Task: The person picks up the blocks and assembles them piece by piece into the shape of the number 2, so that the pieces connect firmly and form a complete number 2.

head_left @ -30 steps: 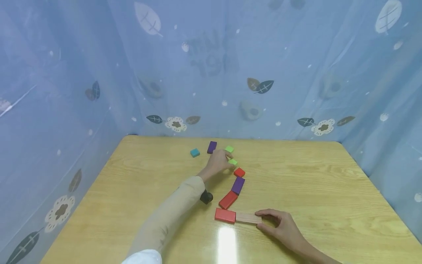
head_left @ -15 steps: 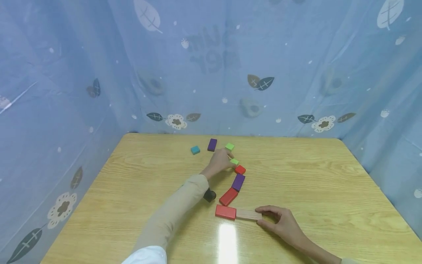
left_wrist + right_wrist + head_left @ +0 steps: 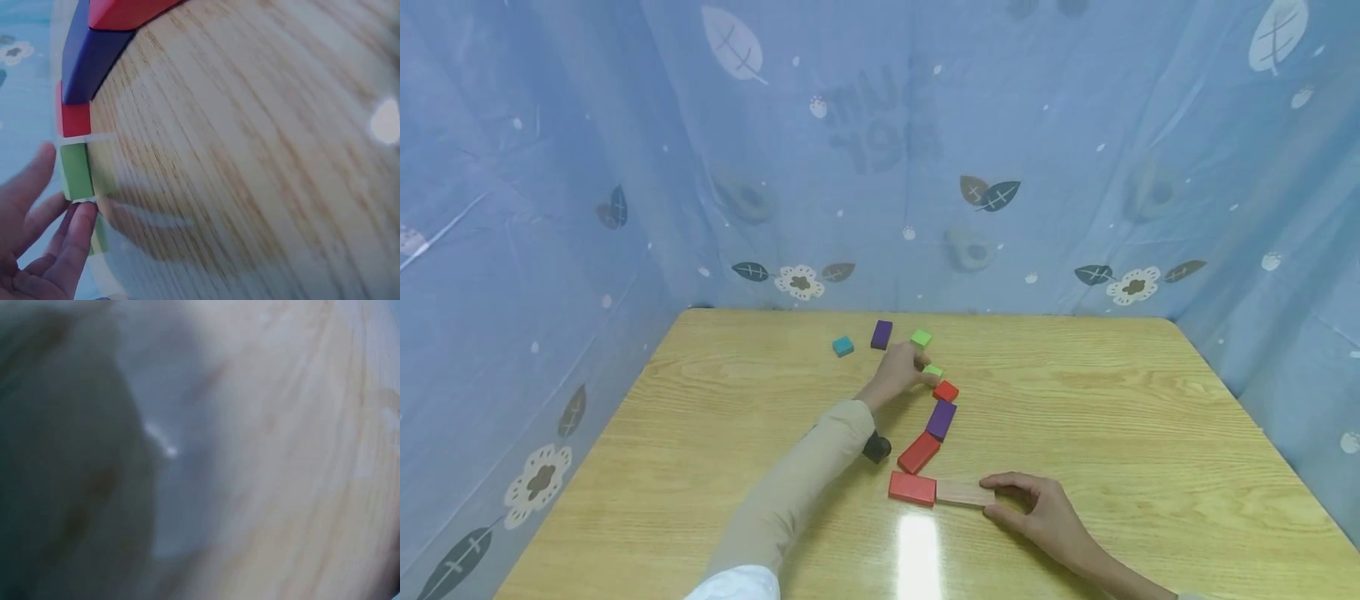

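While the right hand (image 3: 1041, 515) pinches the bare wooden block (image 3: 964, 494) on the near side of the closer purple block (image 3: 941, 421), apparently to anchor it, the left hand (image 3: 897, 370) is on the far side of that purple block. Its fingers (image 3: 79, 231), extended rather than closed in a grip, touch the closer green block (image 3: 77, 170), likely to align it: a narrow gap parts it from the small red block (image 3: 75, 119), which lies just beyond the purple block.

A plain wooden block (image 3: 962, 493) lies flat at the curved block row's (image 3: 941, 421) near end, a lime-green block (image 3: 933, 371) farther along.
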Demonstrator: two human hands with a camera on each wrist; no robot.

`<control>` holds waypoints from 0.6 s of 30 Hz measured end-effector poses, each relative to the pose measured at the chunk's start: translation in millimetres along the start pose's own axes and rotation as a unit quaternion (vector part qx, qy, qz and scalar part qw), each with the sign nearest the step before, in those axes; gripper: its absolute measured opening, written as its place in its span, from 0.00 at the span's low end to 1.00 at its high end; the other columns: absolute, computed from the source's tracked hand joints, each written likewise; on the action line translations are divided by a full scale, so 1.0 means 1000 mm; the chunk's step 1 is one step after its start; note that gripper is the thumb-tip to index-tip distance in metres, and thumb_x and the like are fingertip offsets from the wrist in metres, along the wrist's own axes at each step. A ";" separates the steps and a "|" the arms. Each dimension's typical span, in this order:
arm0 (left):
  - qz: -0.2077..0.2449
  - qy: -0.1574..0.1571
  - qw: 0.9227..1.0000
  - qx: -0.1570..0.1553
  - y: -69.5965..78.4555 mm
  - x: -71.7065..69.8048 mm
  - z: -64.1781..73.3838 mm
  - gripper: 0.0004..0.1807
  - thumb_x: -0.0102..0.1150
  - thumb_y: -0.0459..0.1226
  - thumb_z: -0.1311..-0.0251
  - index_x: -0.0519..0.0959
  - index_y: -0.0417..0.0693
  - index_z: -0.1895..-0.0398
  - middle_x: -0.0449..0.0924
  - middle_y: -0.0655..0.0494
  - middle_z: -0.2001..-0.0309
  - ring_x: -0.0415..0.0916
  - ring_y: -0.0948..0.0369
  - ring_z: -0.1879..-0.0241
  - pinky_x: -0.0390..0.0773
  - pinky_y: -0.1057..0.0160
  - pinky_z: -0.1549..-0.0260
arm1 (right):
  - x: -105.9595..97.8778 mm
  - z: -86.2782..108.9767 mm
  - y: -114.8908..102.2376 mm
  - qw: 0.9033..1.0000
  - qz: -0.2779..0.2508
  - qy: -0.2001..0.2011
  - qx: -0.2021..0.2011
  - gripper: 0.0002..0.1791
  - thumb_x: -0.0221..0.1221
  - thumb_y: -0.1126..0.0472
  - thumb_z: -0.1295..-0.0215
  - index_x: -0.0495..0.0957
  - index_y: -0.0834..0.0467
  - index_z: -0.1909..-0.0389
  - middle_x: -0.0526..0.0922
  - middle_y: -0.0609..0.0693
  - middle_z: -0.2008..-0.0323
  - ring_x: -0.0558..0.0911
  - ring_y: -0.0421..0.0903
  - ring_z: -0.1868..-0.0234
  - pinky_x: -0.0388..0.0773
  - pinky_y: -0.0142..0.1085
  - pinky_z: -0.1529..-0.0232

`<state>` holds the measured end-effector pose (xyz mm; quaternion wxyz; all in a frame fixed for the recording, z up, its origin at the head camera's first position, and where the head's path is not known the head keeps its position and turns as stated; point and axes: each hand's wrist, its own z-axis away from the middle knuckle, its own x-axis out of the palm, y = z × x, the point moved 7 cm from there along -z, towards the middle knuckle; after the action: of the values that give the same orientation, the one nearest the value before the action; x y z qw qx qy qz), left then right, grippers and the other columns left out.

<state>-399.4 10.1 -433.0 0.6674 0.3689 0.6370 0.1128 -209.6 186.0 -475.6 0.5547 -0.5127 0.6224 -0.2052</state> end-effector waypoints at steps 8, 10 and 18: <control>-0.001 0.006 1.000 -0.004 0.000 0.001 -0.001 0.15 0.69 0.35 0.47 0.84 0.37 0.56 0.84 0.48 0.59 0.80 0.56 0.58 0.79 0.64 0.60 | 0.001 0.000 -0.004 1.000 -0.006 -0.001 -0.006 0.14 0.69 0.63 0.46 0.83 0.59 0.57 0.86 0.52 0.58 0.81 0.35 0.53 0.75 0.24 0.52; -0.006 0.008 1.000 -0.007 0.000 0.001 0.000 0.16 0.69 0.35 0.48 0.84 0.38 0.56 0.84 0.48 0.60 0.80 0.56 0.59 0.79 0.64 0.60 | 0.001 0.000 -0.005 1.000 -0.004 -0.001 -0.006 0.14 0.69 0.63 0.46 0.83 0.59 0.57 0.86 0.52 0.58 0.81 0.35 0.53 0.74 0.24 0.51; -0.016 0.011 1.000 -0.011 0.000 0.000 0.000 0.16 0.70 0.36 0.48 0.84 0.38 0.57 0.85 0.49 0.60 0.81 0.57 0.60 0.79 0.65 0.61 | 0.001 0.001 -0.002 1.000 -0.007 -0.004 0.010 0.14 0.69 0.61 0.45 0.83 0.58 0.57 0.85 0.51 0.57 0.80 0.34 0.52 0.74 0.23 0.51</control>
<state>-399.2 9.9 -433.0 0.6662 0.3499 0.6487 0.1136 -208.0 184.7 -475.1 0.5608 -0.5125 0.6144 -0.2130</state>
